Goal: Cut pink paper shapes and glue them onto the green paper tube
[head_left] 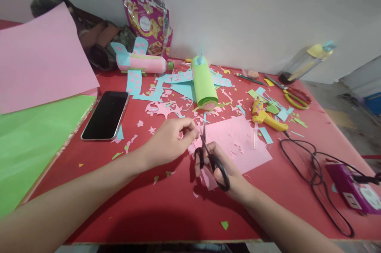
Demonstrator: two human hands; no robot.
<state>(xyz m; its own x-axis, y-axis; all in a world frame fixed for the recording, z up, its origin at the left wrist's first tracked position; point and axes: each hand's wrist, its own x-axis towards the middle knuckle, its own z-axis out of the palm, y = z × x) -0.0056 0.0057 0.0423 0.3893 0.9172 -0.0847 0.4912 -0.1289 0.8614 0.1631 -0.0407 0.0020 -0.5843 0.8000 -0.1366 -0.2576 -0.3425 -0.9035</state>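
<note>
My right hand (pixel 218 163) has its fingers through the black handles of a pair of scissors (pixel 220 169), whose blades point away from me and stand slightly apart. My left hand (pixel 172 140) is closed in a pinch right beside the blades, on a small piece of pink paper (pixel 200 130). Beneath my hands lies a pink sheet (pixel 250 141) with small cut scraps on it. Just beyond stands a roll of green paper (pixel 204 82) shaped like a rocket or plane, with light blue wings decorated in pink.
A phone (pixel 105 116) lies left, beside pink (pixel 44 58) and green sheets (pixel 44 141). A pink paper-wrapped bottle (pixel 145 63) rests behind. To the right are a yellow glue gun (pixel 269 120), its cable, a purple power strip (pixel 354 189) and yellow-red-handled scissors (pixel 294 98). Paper scraps litter the red table.
</note>
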